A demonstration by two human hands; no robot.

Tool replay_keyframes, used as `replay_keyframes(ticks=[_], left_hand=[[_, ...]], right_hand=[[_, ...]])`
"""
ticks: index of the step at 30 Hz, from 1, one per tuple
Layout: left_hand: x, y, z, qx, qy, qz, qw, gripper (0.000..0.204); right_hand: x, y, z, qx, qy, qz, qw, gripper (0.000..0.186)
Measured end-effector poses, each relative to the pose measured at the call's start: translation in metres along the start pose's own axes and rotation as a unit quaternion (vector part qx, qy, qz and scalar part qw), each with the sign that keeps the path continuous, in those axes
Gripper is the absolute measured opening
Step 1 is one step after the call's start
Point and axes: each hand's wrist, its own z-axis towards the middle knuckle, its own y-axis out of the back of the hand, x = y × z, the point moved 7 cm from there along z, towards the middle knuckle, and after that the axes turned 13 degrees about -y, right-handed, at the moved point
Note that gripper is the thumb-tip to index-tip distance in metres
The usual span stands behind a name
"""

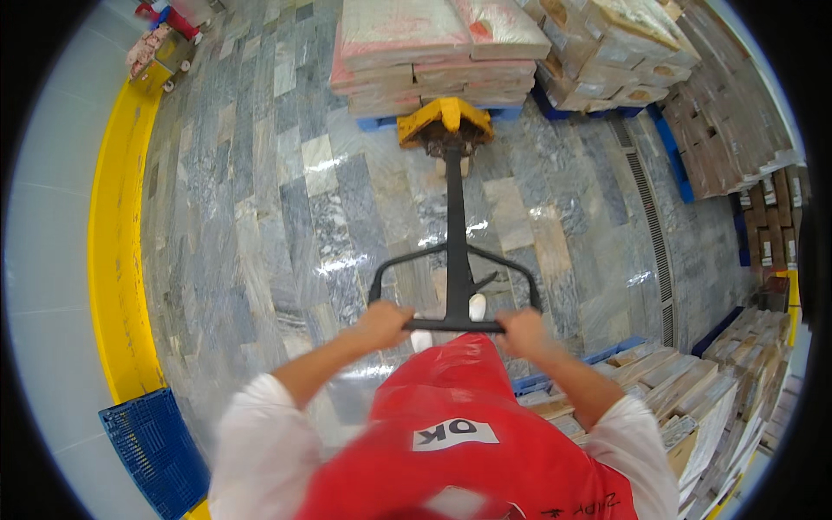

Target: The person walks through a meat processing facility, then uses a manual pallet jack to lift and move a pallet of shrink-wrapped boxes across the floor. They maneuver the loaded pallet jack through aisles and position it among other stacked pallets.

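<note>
Both hands are closed round the black handle [455, 324] of a yellow pallet jack [446, 119]. My left hand [386, 324] grips the left end of its crossbar and my right hand [522, 333] the right end. A long dark shaft runs from the handle away to the jack's body, with a small lever beside it near the grip. The jack's forks are hidden under a blue pallet [378, 124]. On that pallet stand stacked cartons [407, 39] in clear wrap. I wear a red apron over white sleeves.
More wrapped cartons [607, 52] stand on pallets at the right, with another stack [676, 390] close by my right arm. A drain grate [650, 217] crosses the wet tiled floor. Along the left wall run a yellow kerb [117, 251] and a blue pallet [156, 451]. Far left, a person stands by a loaded cart [159, 65].
</note>
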Motion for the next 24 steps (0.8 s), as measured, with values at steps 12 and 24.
replay_keyframes(ticks=[12, 24], left_hand=[[0.018, 0.356, 0.120, -0.241, 0.030, 0.166, 0.956, 0.033], [0.008, -0.173, -0.015, 0.095, 0.099, 0.002, 0.991, 0.032]], right_hand=[[0.058, 0.306, 0.168, -0.278, 0.021, -0.128, 0.952, 0.024], [-0.056, -0.189, -0.006, 0.187, -0.061, -0.055, 0.979, 0.032]])
